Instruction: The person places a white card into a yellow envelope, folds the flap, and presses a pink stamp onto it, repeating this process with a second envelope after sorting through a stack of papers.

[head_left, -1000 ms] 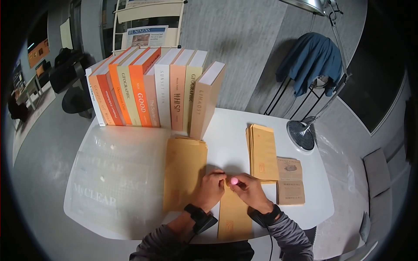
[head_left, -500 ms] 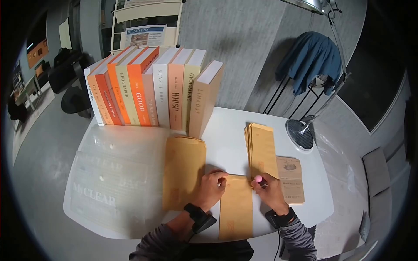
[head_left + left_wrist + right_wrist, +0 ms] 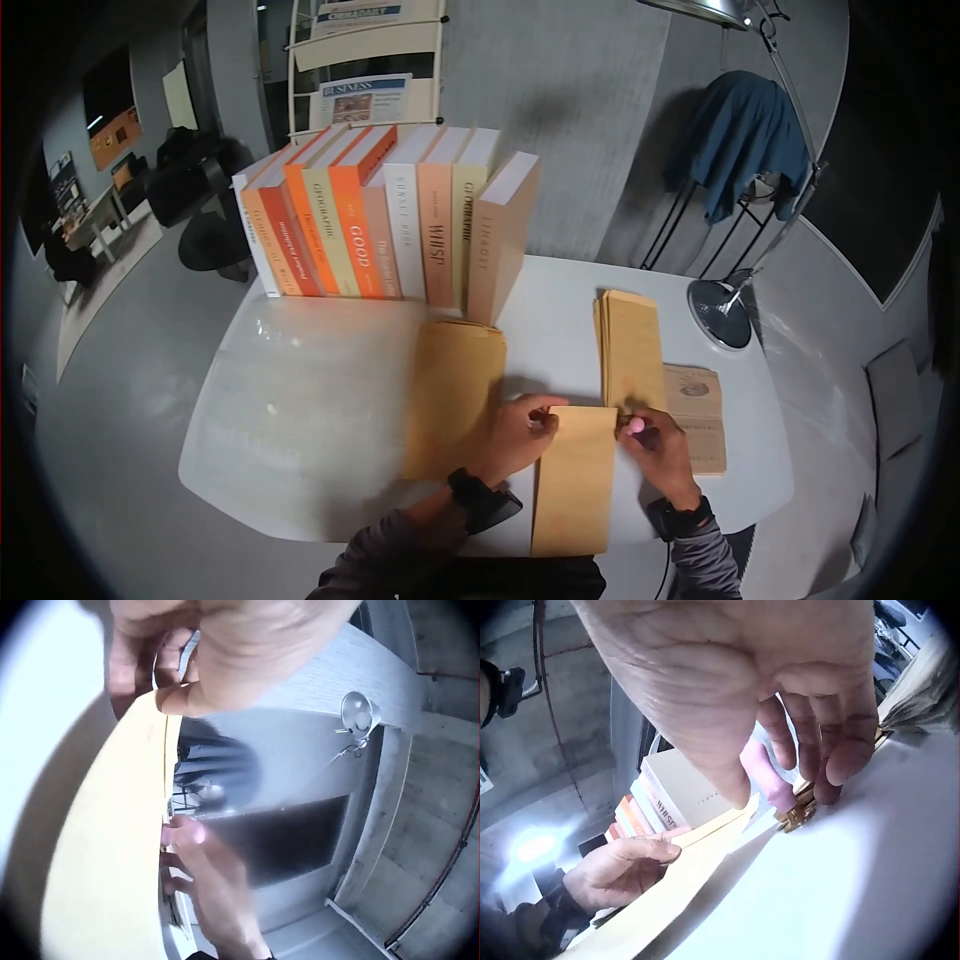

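A kraft paper envelope [image 3: 577, 480] stretches from the middle of the table to its front edge. My left hand [image 3: 522, 437] pinches its far left corner between thumb and fingers, and the left wrist view shows the paper [image 3: 109, 847] raised at that end. My right hand [image 3: 657, 452] is by the envelope's far right corner, its fingers curled round a small pink object [image 3: 636, 426] with a rounded end. In the right wrist view this pink object [image 3: 769, 776] stands between thumb and fingers, partly hidden, just beyond the envelope's edge.
Another stack of kraft envelopes [image 3: 632, 345] lies beyond my right hand, beside a printed brown booklet [image 3: 697, 400]. Larger envelopes [image 3: 455, 400] and clear plastic sheets [image 3: 300, 420] lie at left. A row of upright books [image 3: 405, 235] lines the back; a lamp base [image 3: 718, 315] stands at right.
My right hand has moved rightward with the pink object, from beside the left hand to the envelope's right corner. The left hand stays at the left corner. The head view has shifted slightly.
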`<state>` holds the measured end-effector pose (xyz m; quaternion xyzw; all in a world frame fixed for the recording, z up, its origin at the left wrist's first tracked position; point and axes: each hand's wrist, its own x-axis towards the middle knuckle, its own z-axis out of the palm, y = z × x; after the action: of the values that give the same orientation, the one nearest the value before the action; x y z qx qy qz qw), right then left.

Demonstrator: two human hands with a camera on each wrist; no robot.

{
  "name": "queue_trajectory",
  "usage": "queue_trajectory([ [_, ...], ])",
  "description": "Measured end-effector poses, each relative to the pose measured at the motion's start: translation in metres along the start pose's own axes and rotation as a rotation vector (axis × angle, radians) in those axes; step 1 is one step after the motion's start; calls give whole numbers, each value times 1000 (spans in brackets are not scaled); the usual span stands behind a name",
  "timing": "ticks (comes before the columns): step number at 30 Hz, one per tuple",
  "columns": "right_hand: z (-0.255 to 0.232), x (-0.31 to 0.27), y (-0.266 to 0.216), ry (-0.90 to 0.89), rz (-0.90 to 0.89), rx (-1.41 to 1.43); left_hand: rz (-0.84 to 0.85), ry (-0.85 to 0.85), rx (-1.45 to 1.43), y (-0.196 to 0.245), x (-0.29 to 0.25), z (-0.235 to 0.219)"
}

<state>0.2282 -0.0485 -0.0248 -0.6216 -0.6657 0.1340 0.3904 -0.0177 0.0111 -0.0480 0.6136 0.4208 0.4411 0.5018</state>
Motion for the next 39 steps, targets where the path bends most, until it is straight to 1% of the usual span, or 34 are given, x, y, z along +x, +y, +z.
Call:
queue_trajectory([
  [3,-6,-3,-6,25,-9,-26,-76,-44,-159,9,2,-3],
  [6,-13,-7,-11,111,-52,-45,-44,-49,-267,15,4,-10],
  [9,-22,-11,-44,67,170,175,-131,-27,-366,33,-1,-20],
  [12,-22,-17,-61,-42,195,370,-145,4,-480,58,-11,-26],
  [13,-15,-20,-64,-4,185,412,-127,-13,-482,57,-12,-30],
  [15,-9,-23,-61,-1,153,325,-87,-46,-489,52,-11,-37],
  [18,-1,-24,-56,-24,125,228,-118,-16,-550,63,-14,-43],
  [21,1,-26,-58,-109,111,192,-98,101,-451,79,-18,-55],
  [24,9,-26,-60,-201,120,220,24,207,-326,63,-9,-74],
  [27,26,-24,-66,-247,128,307,0,264,-324,66,-3,-90],
  [29,43,-21,-69,-261,106,358,-18,236,-327,69,2,-102],
  [31,54,-9,-81,-337,128,381,-29,231,-322,64,9,-116],
  [33,72,1,-87,-377,155,447,-29,245,-309,48,22,-130],
  [36,87,17,-105,-523,252,449,-49,297,-245,24,33,-142],
  [37,93,21,-102,-556,253,354,17,318,-110,15,32,-144],
  [39,105,23,-96,-499,221,338,150,352,159,-2,22,-145],
])
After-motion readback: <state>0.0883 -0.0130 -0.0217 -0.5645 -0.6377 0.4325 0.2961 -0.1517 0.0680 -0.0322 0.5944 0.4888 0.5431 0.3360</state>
